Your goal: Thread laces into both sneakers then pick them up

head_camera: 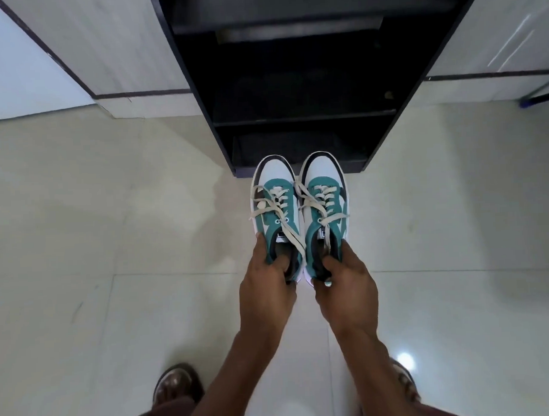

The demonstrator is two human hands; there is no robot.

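Two teal, white and black sneakers are held side by side above the tiled floor, toes pointing away from me toward the shelf. My left hand (266, 286) grips the heel collar of the left sneaker (274, 204), fingers curled into its opening. The right sneaker (324, 203) is held the same way by my right hand (346, 286). Cream laces (281, 207) run through the eyelets of both shoes, and their loose ends hang untied over the sides and tongues.
A black open shelf unit (298, 120) stands straight ahead on the floor, its lower shelves dark. White walls with a dark skirting strip (138, 95) flank it. My two feet in brown sandals (176, 385) stand on the glossy cream floor tiles (112, 244). A dark metal frame (540, 97) pokes in at right.
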